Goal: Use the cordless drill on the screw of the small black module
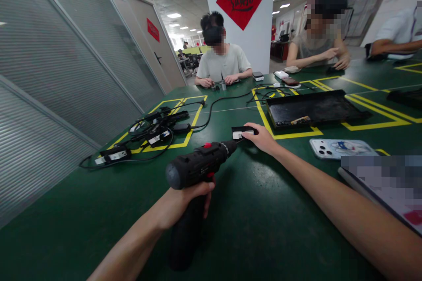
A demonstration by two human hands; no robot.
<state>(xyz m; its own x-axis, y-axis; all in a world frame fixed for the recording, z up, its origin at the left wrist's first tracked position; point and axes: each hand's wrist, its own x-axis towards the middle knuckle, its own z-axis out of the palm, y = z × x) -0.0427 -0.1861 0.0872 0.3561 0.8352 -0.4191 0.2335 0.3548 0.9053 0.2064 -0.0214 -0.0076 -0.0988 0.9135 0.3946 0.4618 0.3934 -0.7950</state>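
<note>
My left hand is wrapped round the grip of a black cordless drill with red switches. The drill points forward and to the right, its thin bit reaching the near side of a small black power adapter with a white label. The adapter is pinched in my right hand, just above or on the table. Whether the bit is inside the adapter or only touching it, I cannot tell. Pale debris specks lie on the table below my right wrist.
Tangled black adapters and cables lie in a yellow-taped area at left. A black tray stands at right, with a phone and a notebook-like item nearer. Two people sit across the green table; another person's arm shows far right.
</note>
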